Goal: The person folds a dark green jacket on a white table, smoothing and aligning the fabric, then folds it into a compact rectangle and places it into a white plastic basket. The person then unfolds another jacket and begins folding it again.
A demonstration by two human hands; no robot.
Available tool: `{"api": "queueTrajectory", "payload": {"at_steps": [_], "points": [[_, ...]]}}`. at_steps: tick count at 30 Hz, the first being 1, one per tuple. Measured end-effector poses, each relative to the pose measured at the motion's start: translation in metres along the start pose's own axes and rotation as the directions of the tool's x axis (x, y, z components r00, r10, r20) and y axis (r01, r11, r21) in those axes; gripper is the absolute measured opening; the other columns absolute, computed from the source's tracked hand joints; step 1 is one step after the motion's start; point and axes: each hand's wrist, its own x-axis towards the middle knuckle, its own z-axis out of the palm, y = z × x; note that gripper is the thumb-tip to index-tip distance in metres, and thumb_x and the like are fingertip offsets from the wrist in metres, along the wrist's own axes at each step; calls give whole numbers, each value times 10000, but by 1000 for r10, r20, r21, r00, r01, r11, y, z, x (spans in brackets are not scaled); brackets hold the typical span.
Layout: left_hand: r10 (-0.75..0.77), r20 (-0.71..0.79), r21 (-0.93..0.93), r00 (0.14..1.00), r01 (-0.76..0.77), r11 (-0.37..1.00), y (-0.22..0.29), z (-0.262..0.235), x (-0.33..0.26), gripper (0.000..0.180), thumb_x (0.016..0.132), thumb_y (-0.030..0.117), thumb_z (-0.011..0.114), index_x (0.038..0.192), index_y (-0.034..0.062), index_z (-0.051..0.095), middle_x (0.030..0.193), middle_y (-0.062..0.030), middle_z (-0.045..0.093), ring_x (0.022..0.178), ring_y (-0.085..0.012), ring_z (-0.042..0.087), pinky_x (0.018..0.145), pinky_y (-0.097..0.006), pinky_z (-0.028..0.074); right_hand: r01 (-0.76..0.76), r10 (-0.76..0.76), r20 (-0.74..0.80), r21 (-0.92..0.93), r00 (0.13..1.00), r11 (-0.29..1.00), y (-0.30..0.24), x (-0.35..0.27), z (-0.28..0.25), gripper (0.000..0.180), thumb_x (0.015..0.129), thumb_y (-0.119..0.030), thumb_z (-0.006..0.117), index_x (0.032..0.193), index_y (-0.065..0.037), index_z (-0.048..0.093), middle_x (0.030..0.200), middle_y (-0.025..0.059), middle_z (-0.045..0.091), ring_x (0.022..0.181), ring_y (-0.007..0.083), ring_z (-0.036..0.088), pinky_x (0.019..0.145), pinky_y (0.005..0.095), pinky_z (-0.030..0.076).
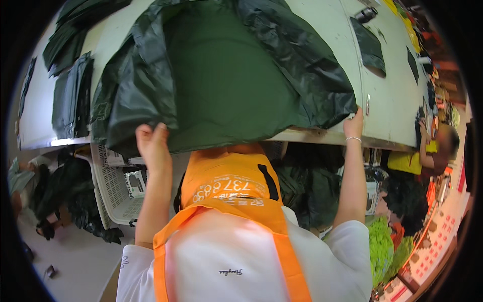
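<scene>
A dark green, shiny coated jacket [226, 80] lies spread on the white table [332, 20], its front panels folded open so the matte inside shows. The lower edge hangs slightly over the table's near edge. My left hand [155, 146] pinches the hem at the near left front panel, thumb and fingers closed on the cloth. Over at the right, my right hand [353, 123] is closed on the jacket's right lower corner, by the table edge. The jacket's upper end runs out of the picture at the top.
Folded dark green pieces [73, 95] lie at the table's left. A flat green piece [370, 48] and a dark cylindrical object [366, 15] rest at the right. Beneath stands a white plastic basket [108, 186]. Another person [443, 148] sits at the far right.
</scene>
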Motion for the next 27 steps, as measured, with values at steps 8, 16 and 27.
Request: {"api": "queueTrajectory", "payload": {"at_steps": [8, 16, 27], "points": [[-497, -174, -198, 850, 464, 863, -81, -44, -27, 240, 817, -33, 644, 741, 115, 470, 835, -40, 585, 863, -175, 587, 864, -311, 465, 724, -723, -15, 11, 690, 690, -94, -30, -40, 432, 720, -13, 623, 1146, -66, 571, 1191, 130, 531, 1131, 308, 481, 945, 408, 393], [-767, 38, -487, 641, 682, 546, -76, -35, -24, 190, 853, 104, 671, 981, 13, 564, 906, -84, 615, 834, -207, 605, 727, -286, 530, 470, -463, 234, 29, 855, 882, -55, -14, 21, 192, 833, -159, 609, 946, -17, 671, 1004, 164, 652, 967, 351, 595, 840, 399, 478], [261, 59, 154, 963, -268, 951, 83, 32, -32, 271, 815, -60, 562, 1081, -52, 614, 1034, -86, 657, 956, -182, 619, 901, -319, 476, -14, -125, 187, 604, 974, 797, -197, -9, -121, 189, 924, -204, 554, 857, -51, 643, 721, 19, 582, 632, 111, 553, 580, 273, 469]]}}
